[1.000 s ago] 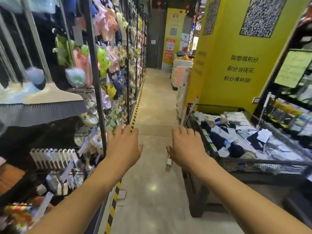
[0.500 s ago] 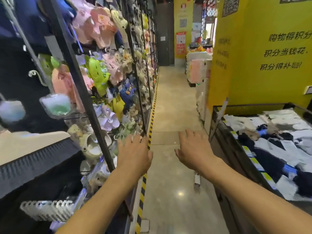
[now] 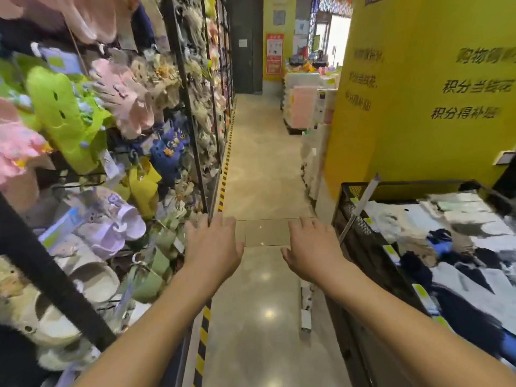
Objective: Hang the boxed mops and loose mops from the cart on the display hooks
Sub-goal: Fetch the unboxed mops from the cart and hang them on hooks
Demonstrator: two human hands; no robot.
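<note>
Left hand (image 3: 213,244) and right hand (image 3: 312,247) are hovering empty, wide open, over glossy beige aisle floor (image 3: 262,163); likely walking to fetch mops, none in view.

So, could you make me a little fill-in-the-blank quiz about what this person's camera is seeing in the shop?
1. The left hand and the right hand reach forward holding ____.
2. The big pillar with dark lettering is painted ____.
3. The slippers hang on the person's ____ side.
4. The floor stripe along the rack is yellow and ____.

Missing words: nothing; yellow; left; black.
</note>
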